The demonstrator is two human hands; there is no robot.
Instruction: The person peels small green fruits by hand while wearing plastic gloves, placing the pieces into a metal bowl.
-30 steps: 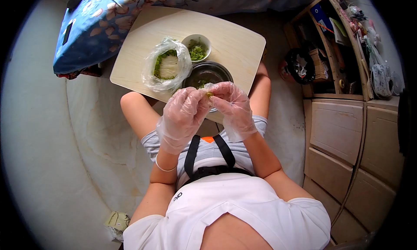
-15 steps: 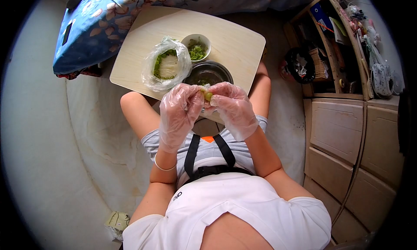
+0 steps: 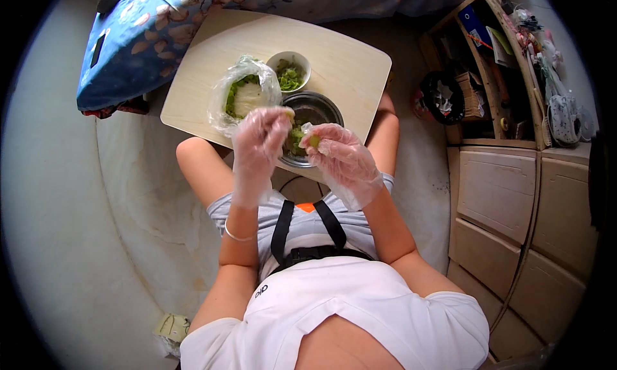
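Both my hands wear clear plastic gloves. My left hand (image 3: 259,142) is closed, its fingertips pinching a small pale-green piece (image 3: 289,114) above the near edge of the plastic bag and the metal bowl. My right hand (image 3: 344,157) pinches a green grape (image 3: 314,140) between thumb and fingers, over the right side of the metal bowl (image 3: 326,106). Green scraps (image 3: 295,140) show in that bowl, partly hidden by my hands. A white bowl (image 3: 307,62) holding green, skin-like pieces (image 3: 289,76) stands behind it. To the left lies an open clear plastic bag (image 3: 220,90) with green and whitish contents.
These things stand on a small pale table (image 3: 347,61) in front of my knees. A bed with a blue floral cover (image 3: 138,55) is behind it at left. To the right are a bin with a black liner (image 3: 443,97), a wooden shelf (image 3: 495,68) and drawers (image 3: 498,187).
My hands, together at the grape before, have moved apart. The left one went up and left with the pale-green piece. The right one keeps the grape, and more of the metal bowl shows between them.
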